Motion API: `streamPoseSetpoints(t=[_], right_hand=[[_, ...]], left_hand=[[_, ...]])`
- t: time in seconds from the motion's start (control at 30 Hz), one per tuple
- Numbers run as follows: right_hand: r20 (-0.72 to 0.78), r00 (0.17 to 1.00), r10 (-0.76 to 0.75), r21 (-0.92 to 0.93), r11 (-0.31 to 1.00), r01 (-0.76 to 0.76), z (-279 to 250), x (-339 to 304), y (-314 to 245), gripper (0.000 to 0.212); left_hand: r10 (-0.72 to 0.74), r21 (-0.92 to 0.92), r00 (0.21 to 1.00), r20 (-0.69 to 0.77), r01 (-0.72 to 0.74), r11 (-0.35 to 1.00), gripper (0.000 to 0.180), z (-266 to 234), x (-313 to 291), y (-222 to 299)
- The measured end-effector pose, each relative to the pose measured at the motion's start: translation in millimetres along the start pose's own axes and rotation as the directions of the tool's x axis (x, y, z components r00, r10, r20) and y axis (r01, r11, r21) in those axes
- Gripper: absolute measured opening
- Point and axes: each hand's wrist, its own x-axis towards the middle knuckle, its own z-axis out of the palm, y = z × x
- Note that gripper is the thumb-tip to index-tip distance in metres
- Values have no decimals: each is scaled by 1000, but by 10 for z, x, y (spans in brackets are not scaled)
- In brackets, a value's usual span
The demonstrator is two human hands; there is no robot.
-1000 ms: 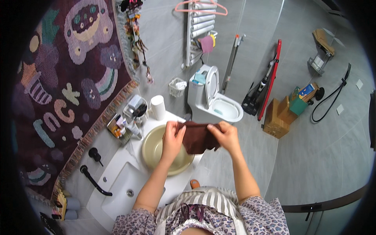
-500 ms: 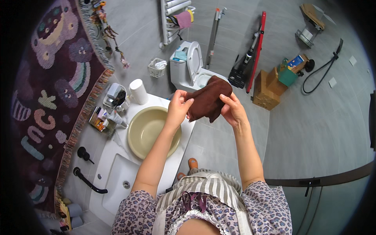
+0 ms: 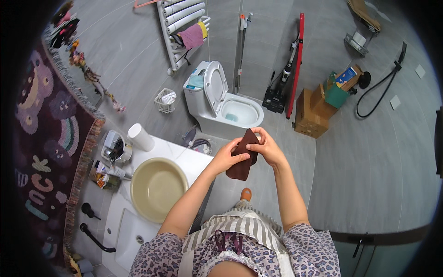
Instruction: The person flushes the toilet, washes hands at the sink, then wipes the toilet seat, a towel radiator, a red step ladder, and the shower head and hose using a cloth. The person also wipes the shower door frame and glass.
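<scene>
A dark maroon cloth (image 3: 240, 167), doubled over, is up in front of me between my two hands. My left hand (image 3: 226, 158) pinches it from the left, with the thumb lying on its front face. On the other side, my right hand (image 3: 268, 151) grips the upper right part between thumb and fingers. Part of the cloth is hidden behind the fingers. Left of my forearm, a beige basin (image 3: 159, 214) stands on the white counter (image 3: 194, 158), beside the sink (image 3: 127, 231).
A toilet (image 3: 237, 113) with its lid up is beyond my hands. A black floor cleaner (image 3: 279, 92) and cardboard boxes (image 3: 310, 115) stand along the far wall. The counter holds a white cylinder (image 3: 140, 137) and toiletries (image 3: 108, 175). A black faucet (image 3: 97, 237) reaches over the sink.
The cloth has gone from spread out to folded narrower, and my hands have come closer together and lower in the picture. The view has shifted, so more of the toilet shows.
</scene>
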Motion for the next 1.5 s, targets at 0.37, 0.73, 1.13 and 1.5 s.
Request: streamPoseSetpoints(t=[0.37, 0.73, 1.13, 1.5], right_hand=[[400, 915, 52, -569, 797, 204, -1253, 1055, -695, 42], [60, 958, -281, -626, 737, 255, -1903, 2665, -477, 51], [225, 917, 328, 233, 896, -377, -2125, 4364, -358, 37], [261, 965, 33, 770, 595, -229, -2269, 5839, -841, 47]], left_hand=[[8, 17, 999, 38, -9, 1000, 76, -38, 1754, -297], [-88, 16, 996, 15, 88, 996, 37, -897, 3053, -326], [289, 722, 939, -185, -70, 688, 37, -2091, 4437, 531], [491, 91, 284, -824, -788, 609, 43, -3543, 4443, 3316]])
